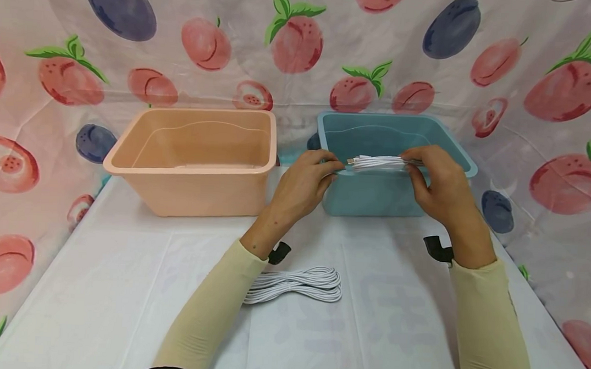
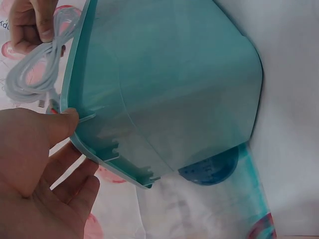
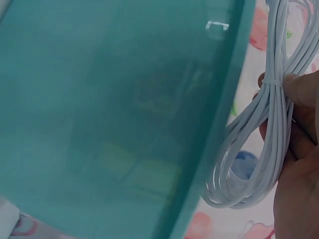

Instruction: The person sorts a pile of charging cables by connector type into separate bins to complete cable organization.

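Observation:
In the head view, my left hand (image 1: 303, 179) pinches the front left corner of a teal plastic bin (image 1: 374, 196), thumb (image 2: 70, 123) on the rim. My right hand (image 1: 439, 182) holds a bundled white cable (image 1: 378, 163) level along the bin's front rim. A metal-tipped plug (image 1: 351, 161) points left from the bundle, close to the left fingertips. Seen from the right wrist, the cable (image 3: 269, 109) is looped and tied at its middle, where the thumb and fingers pinch it. A second, longer white cable bundle (image 1: 296, 285) lies on the table, partly behind the left forearm.
A peach plastic bin (image 1: 206, 194) stands left of the teal one, its visible inside bare. Both stand at the back of a table with a white cover (image 1: 369, 320). Behind them hangs a fruit-print cloth (image 1: 289, 90), which also runs along both sides.

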The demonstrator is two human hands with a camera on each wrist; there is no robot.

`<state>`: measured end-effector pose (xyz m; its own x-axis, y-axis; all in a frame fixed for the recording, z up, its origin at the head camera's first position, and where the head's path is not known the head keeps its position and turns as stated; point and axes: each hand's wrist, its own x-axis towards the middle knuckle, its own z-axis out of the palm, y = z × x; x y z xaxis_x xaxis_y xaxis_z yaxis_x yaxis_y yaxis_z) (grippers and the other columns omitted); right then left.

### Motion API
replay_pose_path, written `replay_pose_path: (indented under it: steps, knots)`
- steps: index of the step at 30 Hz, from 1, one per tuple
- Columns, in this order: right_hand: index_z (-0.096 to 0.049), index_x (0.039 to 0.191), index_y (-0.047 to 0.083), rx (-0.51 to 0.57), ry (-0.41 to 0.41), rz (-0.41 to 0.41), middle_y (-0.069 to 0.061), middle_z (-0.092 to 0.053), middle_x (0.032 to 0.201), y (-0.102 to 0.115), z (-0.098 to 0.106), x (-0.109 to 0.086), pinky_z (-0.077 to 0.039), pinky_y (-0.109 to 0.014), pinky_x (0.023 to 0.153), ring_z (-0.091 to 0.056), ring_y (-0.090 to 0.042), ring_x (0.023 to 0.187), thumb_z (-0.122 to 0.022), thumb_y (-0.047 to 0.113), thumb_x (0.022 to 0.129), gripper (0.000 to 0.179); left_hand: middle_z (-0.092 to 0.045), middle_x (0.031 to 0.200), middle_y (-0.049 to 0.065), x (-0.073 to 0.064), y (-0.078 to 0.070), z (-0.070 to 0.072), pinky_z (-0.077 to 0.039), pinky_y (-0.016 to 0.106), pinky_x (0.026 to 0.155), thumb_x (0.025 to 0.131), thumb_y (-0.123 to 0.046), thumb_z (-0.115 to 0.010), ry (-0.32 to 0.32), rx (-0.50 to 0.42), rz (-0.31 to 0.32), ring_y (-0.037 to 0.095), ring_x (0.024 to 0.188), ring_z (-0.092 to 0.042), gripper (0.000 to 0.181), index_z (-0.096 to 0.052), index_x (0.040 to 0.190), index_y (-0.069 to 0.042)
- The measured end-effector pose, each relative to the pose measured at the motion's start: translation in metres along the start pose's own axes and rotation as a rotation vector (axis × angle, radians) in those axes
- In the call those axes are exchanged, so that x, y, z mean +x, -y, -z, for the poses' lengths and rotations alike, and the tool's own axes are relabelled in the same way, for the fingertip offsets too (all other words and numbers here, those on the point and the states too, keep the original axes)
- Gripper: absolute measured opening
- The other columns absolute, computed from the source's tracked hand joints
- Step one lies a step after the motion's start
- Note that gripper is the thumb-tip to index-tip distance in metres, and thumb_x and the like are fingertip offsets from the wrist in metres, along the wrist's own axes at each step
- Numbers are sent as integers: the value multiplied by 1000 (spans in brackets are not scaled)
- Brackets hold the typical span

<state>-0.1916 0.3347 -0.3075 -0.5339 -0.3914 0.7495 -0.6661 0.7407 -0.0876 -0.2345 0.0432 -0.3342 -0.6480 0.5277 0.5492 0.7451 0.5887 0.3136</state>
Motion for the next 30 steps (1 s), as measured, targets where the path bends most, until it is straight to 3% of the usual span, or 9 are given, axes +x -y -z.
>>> replay_pose_path:
  steps: [4,9,18,30]
  knots:
    - [-67,118,-6,2,-2,-21,-21,-70,112,-6,-7,-3,-48,-24,101,-67,-36,105,-67,-14,96,23,-66,136,2,0,0,0,-48,30,112,107,-16,-65,1,2,0,22,134,-55,27,-77,131,-15]
    - [-68,117,-3,16,-12,-48,-18,-71,111,-8,-13,-5,-50,-26,101,-67,-35,103,-69,-15,94,25,-67,135,2,-1,0,0,-47,30,113,108,-15,-65,-4,-2,-10,22,134,-55,26,-77,130,-15]
    - [-66,117,-5,-23,35,-103,-19,-69,111,-7,-16,-5,-54,-54,94,-66,-36,106,-67,-13,96,23,-67,135,1,0,1,0,-47,30,112,108,-16,-65,-10,-8,-8,21,133,-55,26,-77,130,-16]
    - [-66,121,-4,-32,80,-137,-19,-69,115,-7,-18,-5,-54,-57,95,-65,-37,110,-71,-9,95,27,-67,134,2,0,1,-1,-48,31,111,108,-16,-65,-11,-11,-8,22,133,-56,26,-77,130,-16]
